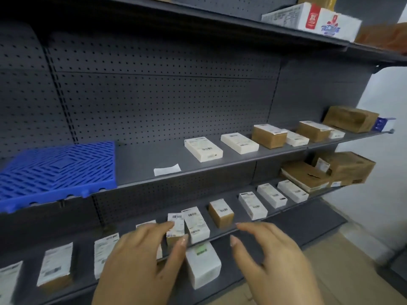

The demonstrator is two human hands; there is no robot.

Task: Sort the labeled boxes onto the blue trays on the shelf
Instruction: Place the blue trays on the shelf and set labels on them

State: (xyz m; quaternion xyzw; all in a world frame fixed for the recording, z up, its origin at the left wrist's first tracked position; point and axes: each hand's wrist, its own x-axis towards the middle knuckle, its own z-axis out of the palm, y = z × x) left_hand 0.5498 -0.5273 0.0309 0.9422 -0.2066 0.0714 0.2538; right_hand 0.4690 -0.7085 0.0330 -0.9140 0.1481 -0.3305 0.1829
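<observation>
A blue slatted tray (55, 170) lies at the left end of the middle shelf with nothing on it. Several labeled boxes stand in a row on the lower shelf. My left hand (143, 256) pinches a small brown labeled box (175, 227) between fingers and thumb at that shelf's front edge. A white labeled box (196, 224) stands right beside it. My right hand (271, 256) hovers just to the right, fingers spread, holding nothing. Another white box (203, 266) sits below, between my hands.
More white boxes (203, 149) and brown boxes (269, 136) sit along the middle shelf (141, 164), with a loose paper label (167, 169) near its front edge. Larger cartons (343, 168) are stacked at the lower shelf's right end. A printed carton (312, 19) rests on the top shelf.
</observation>
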